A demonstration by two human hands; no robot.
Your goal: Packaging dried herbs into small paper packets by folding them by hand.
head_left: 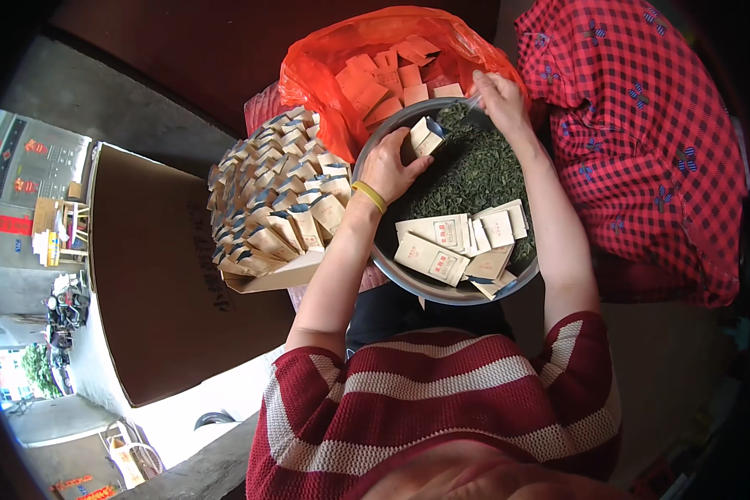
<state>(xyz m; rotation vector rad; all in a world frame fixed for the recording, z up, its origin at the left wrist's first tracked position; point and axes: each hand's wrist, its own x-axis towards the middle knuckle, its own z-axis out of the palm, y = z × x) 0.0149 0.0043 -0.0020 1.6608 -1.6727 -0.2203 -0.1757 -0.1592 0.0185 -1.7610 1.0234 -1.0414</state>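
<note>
A wide metal basin [381, 265] on my lap holds dark green dried leaves [467, 171]. Above its left side my left hand [385, 171] is closed on a small kraft paper packet [426, 136], held tilted with its dark blue lining showing at the open end. At the far right rim my right hand [500, 100] grips the handle of a spoon [473, 102]. Leaves lie at the spoon's head, close to the packet's mouth; its full shape is hard to make out. Several flat paper packets [432, 257] rest on the leaves at the basin's near side.
Many filled-looking packets [279, 196] stand in rows in a shallow cardboard tray [279, 277] on the left. Behind the basin an orange plastic bag [308, 71] holds more flat packets. A large cardboard box [154, 275] stands far left, a red checked cloth [633, 142] right.
</note>
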